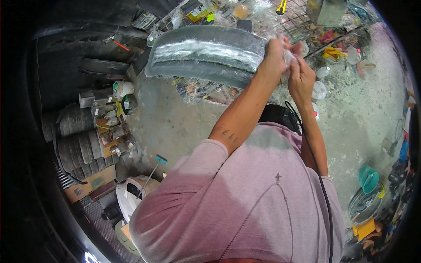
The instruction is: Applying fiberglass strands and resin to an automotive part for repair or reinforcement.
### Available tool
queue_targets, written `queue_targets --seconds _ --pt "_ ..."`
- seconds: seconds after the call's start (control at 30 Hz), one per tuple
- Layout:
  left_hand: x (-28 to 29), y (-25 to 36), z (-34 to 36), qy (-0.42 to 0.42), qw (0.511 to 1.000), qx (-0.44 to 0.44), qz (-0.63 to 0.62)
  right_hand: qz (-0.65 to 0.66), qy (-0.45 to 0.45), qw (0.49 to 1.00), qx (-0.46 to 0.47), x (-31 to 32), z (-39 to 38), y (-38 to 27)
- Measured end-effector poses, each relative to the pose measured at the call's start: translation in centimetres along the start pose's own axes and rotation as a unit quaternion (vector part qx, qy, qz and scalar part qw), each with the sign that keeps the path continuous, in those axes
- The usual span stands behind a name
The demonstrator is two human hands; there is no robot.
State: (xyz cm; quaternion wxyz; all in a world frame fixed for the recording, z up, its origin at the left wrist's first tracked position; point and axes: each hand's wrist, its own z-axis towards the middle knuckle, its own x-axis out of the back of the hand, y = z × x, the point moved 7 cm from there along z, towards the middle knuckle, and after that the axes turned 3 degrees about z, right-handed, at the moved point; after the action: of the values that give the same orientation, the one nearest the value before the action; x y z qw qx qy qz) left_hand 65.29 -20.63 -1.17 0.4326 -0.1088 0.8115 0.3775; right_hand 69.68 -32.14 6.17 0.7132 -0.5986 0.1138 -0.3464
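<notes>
Both of my hands meet over the right end of a long, curved grey panel (197, 70) that has a shiny band of white fibres (206, 50) along its middle. My left hand (276, 53) is closed at the panel's right end. Close beside it, my right hand (301, 75) is closed too, with its fingers pinched. Between the two hands shows a whitish, translucent fibrous strand (288, 58), gripped by both. Parts of the fingers are hidden behind the hands.
Loose fibres and a yellow-black box (197, 11) lie on the bench beyond the panel. Several translucent plastic jugs (319, 90) stand on the floor at right. Stacked dark curved parts (81, 140) are at left; a green bucket (368, 178) sits lower right. A black cable (316, 168) hangs along my right arm.
</notes>
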Motion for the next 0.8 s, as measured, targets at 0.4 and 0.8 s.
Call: queue_targets --seconds 0.4,0.8 --pt "-2.2 0.2 -2.4 -0.101 0.995 0.007 0.001 -0.103 -0.028 0.991 0.085 0.2 2.4 -0.8" --pt "-0.9 0.7 -2.5 -0.003 1.000 -0.006 -0.007 0.006 -0.098 0.994 -0.037 -1.8 1.1 1.6"
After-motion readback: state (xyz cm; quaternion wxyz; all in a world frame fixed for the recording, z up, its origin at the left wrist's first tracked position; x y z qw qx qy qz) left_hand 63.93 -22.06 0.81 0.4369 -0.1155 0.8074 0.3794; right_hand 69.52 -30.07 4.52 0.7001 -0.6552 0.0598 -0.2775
